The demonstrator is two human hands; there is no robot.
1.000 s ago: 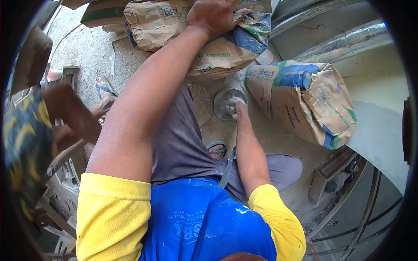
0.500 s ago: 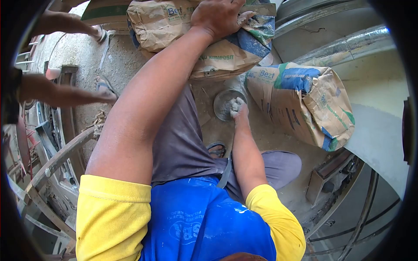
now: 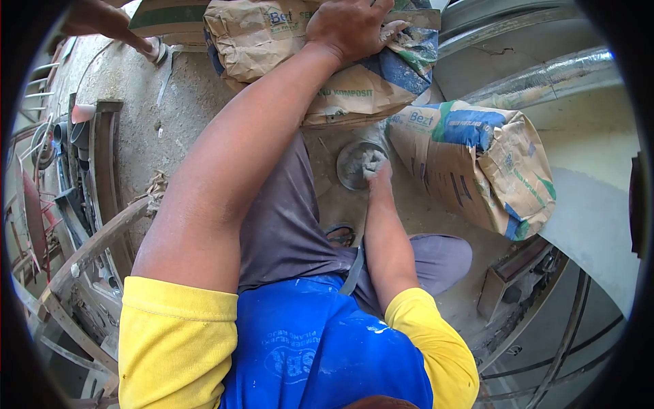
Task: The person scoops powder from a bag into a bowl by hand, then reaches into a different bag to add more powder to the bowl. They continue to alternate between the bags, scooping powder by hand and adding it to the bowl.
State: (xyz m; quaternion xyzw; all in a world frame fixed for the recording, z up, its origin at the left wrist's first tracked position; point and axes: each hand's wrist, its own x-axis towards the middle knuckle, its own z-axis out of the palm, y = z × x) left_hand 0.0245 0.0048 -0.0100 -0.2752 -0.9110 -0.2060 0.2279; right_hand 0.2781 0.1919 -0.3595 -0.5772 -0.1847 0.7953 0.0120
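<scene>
My left hand [image 3: 347,31] is at the top of a paper cement bag [image 3: 255,44], its thumb stretched over the crumpled, blue-printed paper and its fingers curled at the frame's top edge. A flat grey strip [image 3: 424,18] lies just right of this hand. Lower down, my right hand [image 3: 373,163], coated in grey paste, is closed at the right side of a round container [image 3: 349,178] on the floor. Whatever its fingers hold is hidden. A second cement bag [image 3: 449,160] leans to the right of the container.
At the left are a curved wooden frame [image 3: 95,242], pipes and a pink cup [image 3: 83,113]. Another person's leg [image 3: 112,24] shows at the top left. A metal duct [image 3: 538,75] and a pale panel [image 3: 593,204] stand right, above a wooden box [image 3: 507,279].
The other person's lower leg and sandalled foot at the left have gone from view. My right hand's fingers have shifted slightly at the container. The bags appear slightly further right in view.
</scene>
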